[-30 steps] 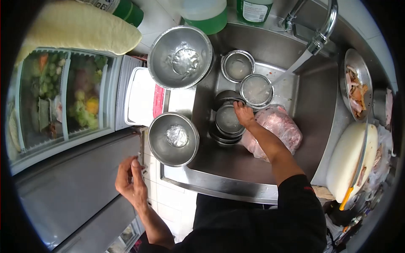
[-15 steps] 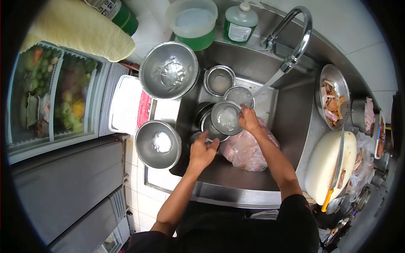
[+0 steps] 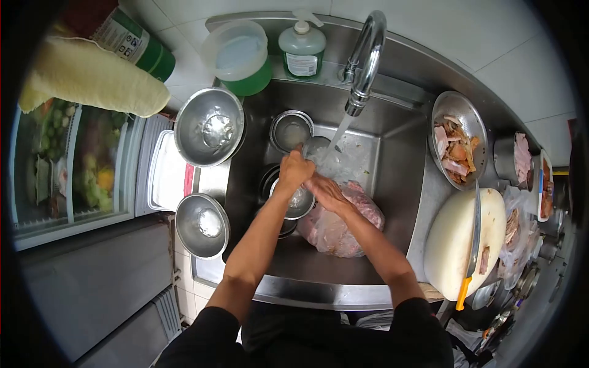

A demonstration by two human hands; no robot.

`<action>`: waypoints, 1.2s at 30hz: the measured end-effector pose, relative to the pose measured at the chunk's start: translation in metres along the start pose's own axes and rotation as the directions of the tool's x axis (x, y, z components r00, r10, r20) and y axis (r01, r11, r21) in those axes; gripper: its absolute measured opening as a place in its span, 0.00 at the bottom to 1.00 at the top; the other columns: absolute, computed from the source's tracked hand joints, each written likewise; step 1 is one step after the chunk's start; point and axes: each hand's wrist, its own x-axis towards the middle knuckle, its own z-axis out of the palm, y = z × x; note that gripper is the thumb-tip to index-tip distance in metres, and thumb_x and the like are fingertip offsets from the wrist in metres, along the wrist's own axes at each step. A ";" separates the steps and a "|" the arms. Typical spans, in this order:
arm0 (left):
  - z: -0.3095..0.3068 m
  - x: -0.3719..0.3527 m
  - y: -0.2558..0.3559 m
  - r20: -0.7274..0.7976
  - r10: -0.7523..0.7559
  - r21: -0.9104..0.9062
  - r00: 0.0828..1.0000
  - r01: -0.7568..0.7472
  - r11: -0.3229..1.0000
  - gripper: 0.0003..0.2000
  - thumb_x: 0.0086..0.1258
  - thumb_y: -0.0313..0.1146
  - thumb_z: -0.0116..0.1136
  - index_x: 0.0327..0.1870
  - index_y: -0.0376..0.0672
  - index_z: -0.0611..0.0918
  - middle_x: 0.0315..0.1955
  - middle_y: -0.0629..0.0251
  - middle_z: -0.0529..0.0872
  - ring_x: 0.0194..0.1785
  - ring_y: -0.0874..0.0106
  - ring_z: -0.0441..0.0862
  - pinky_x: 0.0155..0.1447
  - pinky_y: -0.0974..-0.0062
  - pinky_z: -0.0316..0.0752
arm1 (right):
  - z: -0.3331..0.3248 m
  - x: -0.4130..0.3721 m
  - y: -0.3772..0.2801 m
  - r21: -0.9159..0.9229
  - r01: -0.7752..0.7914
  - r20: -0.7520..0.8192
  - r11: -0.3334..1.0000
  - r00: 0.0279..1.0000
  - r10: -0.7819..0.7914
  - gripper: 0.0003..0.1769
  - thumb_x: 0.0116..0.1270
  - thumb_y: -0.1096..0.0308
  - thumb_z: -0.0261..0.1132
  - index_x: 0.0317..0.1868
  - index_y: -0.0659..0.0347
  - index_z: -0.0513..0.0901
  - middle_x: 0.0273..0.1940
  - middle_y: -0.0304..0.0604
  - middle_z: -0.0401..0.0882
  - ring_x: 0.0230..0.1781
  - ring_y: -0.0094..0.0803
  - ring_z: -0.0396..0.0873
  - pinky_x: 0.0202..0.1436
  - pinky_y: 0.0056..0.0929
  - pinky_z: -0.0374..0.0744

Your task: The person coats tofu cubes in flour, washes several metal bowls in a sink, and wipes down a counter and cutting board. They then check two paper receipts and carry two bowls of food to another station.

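Note:
Water from the faucet (image 3: 358, 101) runs onto a small metal bowl (image 3: 317, 150) in the sink. My left hand (image 3: 296, 172) is curled at this bowl's left edge, and what its fingers grip is hidden. Close against it, my right hand (image 3: 325, 190) has its fingertips covered by the left hand. Just below both hands lies another small bowl (image 3: 298, 203), over darker ones. A clear bag of pinkish meat (image 3: 343, 224) rests beside it, partly under my right forearm. Farther back stands one more small bowl (image 3: 291, 131).
Two larger metal bowls (image 3: 209, 127) (image 3: 202, 226) sit on the left ledge. Behind the sink are a green tub (image 3: 239, 58) and a soap bottle (image 3: 302, 52). On the right are a strainer of meat (image 3: 459, 141) and a knife (image 3: 475, 239) on a white board (image 3: 451, 245).
My hands were apart, the right one at a small bowl's rim; now they are together near the water stream. That bowl sits lower, below them. The view has shifted to the right.

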 end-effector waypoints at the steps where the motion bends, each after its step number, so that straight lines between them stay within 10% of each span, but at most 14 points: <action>1: -0.008 0.007 0.004 0.146 -0.095 0.023 0.985 0.093 0.995 0.25 0.53 0.34 0.49 0.54 0.31 0.74 0.39 0.38 0.81 0.48 0.50 0.79 0.57 0.64 0.71 | -0.010 -0.011 -0.013 0.040 0.081 -0.047 0.996 0.996 -0.079 0.31 0.55 0.67 0.62 0.60 0.65 0.66 0.51 0.60 0.73 0.53 0.54 0.71 0.57 0.44 0.68; 4: 0.005 0.029 0.001 0.323 -0.209 0.151 0.923 0.168 0.974 0.25 0.54 0.37 0.49 0.52 0.31 0.75 0.45 0.38 0.79 0.51 0.52 0.78 0.56 0.63 0.72 | -0.013 -0.013 -0.002 0.078 0.192 -0.166 0.978 0.970 -0.178 0.23 0.54 0.61 0.67 0.48 0.66 0.77 0.39 0.58 0.79 0.43 0.49 0.78 0.47 0.41 0.74; 6: -0.005 0.032 0.023 0.271 -0.251 0.165 0.929 0.212 0.963 0.25 0.54 0.40 0.50 0.50 0.31 0.76 0.43 0.38 0.80 0.52 0.52 0.78 0.57 0.63 0.70 | -0.026 -0.010 -0.002 0.200 -0.186 -0.007 0.962 0.981 0.191 0.19 0.51 0.63 0.71 0.38 0.70 0.80 0.29 0.52 0.81 0.32 0.37 0.80 0.40 0.32 0.76; 7: -0.008 0.030 0.033 0.221 -0.298 0.179 0.929 0.262 0.948 0.25 0.54 0.43 0.51 0.47 0.30 0.78 0.41 0.38 0.80 0.52 0.53 0.78 0.59 0.63 0.69 | -0.010 -0.007 0.010 0.502 -0.008 -0.239 0.865 0.960 0.147 0.14 0.49 0.68 0.73 0.32 0.70 0.82 0.25 0.44 0.82 0.27 0.25 0.77 0.37 0.25 0.76; 11: 0.005 0.022 0.042 0.124 -0.232 0.159 0.965 0.211 0.964 0.24 0.57 0.46 0.52 0.46 0.33 0.80 0.42 0.42 0.81 0.51 0.53 0.78 0.57 0.62 0.70 | -0.037 0.003 -0.005 0.595 -0.058 -0.362 0.802 0.871 0.332 0.10 0.50 0.75 0.70 0.34 0.66 0.82 0.29 0.39 0.82 0.30 0.22 0.76 0.35 0.24 0.75; 14: 0.003 0.002 0.057 0.078 0.014 -0.287 0.997 0.010 0.958 0.20 0.61 0.43 0.50 0.47 0.38 0.80 0.42 0.47 0.82 0.50 0.52 0.78 0.56 0.62 0.69 | -0.053 0.004 -0.016 0.836 0.164 -0.447 0.524 0.758 0.475 0.13 0.65 0.61 0.59 0.34 0.64 0.81 0.30 0.35 0.79 0.31 0.22 0.74 0.36 0.20 0.73; 17: 0.030 0.014 0.038 -0.053 0.108 -0.559 0.993 -0.119 0.820 0.16 0.64 0.37 0.50 0.48 0.40 0.80 0.40 0.50 0.83 0.48 0.55 0.79 0.54 0.68 0.70 | -0.065 -0.006 -0.009 0.740 -0.183 -0.367 0.647 0.696 0.617 0.22 0.70 0.55 0.54 0.34 0.69 0.81 0.33 0.39 0.81 0.32 0.22 0.74 0.38 0.19 0.72; 22: 0.020 -0.003 0.057 -0.100 -0.095 -0.544 0.990 0.025 0.838 0.16 0.65 0.37 0.52 0.49 0.39 0.80 0.44 0.55 0.82 0.49 0.62 0.79 0.55 0.71 0.69 | -0.066 0.001 -0.048 0.701 0.245 -0.637 0.670 0.638 0.433 0.23 0.71 0.54 0.51 0.41 0.69 0.81 0.33 0.41 0.79 0.34 0.23 0.72 0.41 0.21 0.71; 24: 0.021 0.009 0.051 -0.032 0.092 -0.793 0.995 -0.082 0.604 0.18 0.64 0.41 0.53 0.49 0.38 0.80 0.47 0.59 0.81 0.50 0.67 0.77 0.56 0.74 0.68 | -0.068 -0.002 -0.054 0.693 0.196 -0.603 0.694 0.685 0.409 0.23 0.72 0.55 0.51 0.43 0.69 0.80 0.33 0.40 0.80 0.36 0.24 0.73 0.45 0.23 0.71; 28: 0.034 0.018 0.029 0.392 -0.087 -0.919 0.916 0.394 0.000 0.29 0.63 0.45 0.56 0.60 0.35 0.69 0.55 0.56 0.74 0.50 0.65 0.75 0.57 0.76 0.67 | -0.076 0.003 -0.062 0.762 0.380 -0.597 0.525 0.726 0.341 0.21 0.71 0.59 0.51 0.55 0.68 0.72 0.40 0.47 0.80 0.40 0.34 0.76 0.47 0.27 0.72; 30: 0.004 -0.004 0.052 0.320 -0.155 -0.919 0.935 0.346 0.191 0.32 0.61 0.44 0.57 0.63 0.35 0.64 0.55 0.52 0.72 0.49 0.62 0.75 0.55 0.75 0.69 | -0.073 0.001 -0.063 0.494 -0.029 -0.466 0.869 0.835 0.292 0.19 0.67 0.65 0.55 0.55 0.67 0.72 0.42 0.44 0.80 0.44 0.33 0.76 0.50 0.27 0.70; 31: -0.008 -0.010 0.059 0.310 -0.155 -0.886 0.938 0.345 0.309 0.31 0.61 0.42 0.56 0.64 0.36 0.64 0.54 0.51 0.72 0.49 0.61 0.76 0.53 0.72 0.70 | -0.071 -0.003 -0.062 0.496 -0.035 -0.463 0.868 0.835 0.299 0.19 0.67 0.65 0.55 0.55 0.67 0.72 0.42 0.44 0.80 0.44 0.33 0.76 0.50 0.27 0.70; 34: -0.030 0.001 0.030 0.378 -0.194 -0.737 0.905 0.422 0.528 0.22 0.60 0.30 0.48 0.57 0.35 0.70 0.43 0.46 0.78 0.42 0.60 0.80 0.35 0.63 0.79 | -0.070 -0.013 -0.059 -0.093 0.382 -0.236 0.919 0.889 -0.393 0.30 0.57 0.59 0.59 0.59 0.63 0.68 0.60 0.57 0.67 0.65 0.50 0.60 0.65 0.42 0.60; 36: -0.041 0.001 0.019 0.372 -0.298 -0.639 0.879 0.475 0.605 0.21 0.58 0.28 0.46 0.53 0.32 0.72 0.35 0.47 0.81 0.38 0.61 0.82 0.31 0.65 0.81 | -0.087 -0.016 -0.054 -0.205 0.323 -0.050 0.924 0.939 -0.339 0.37 0.55 0.55 0.59 0.63 0.64 0.62 0.65 0.58 0.59 0.66 0.47 0.57 0.66 0.46 0.57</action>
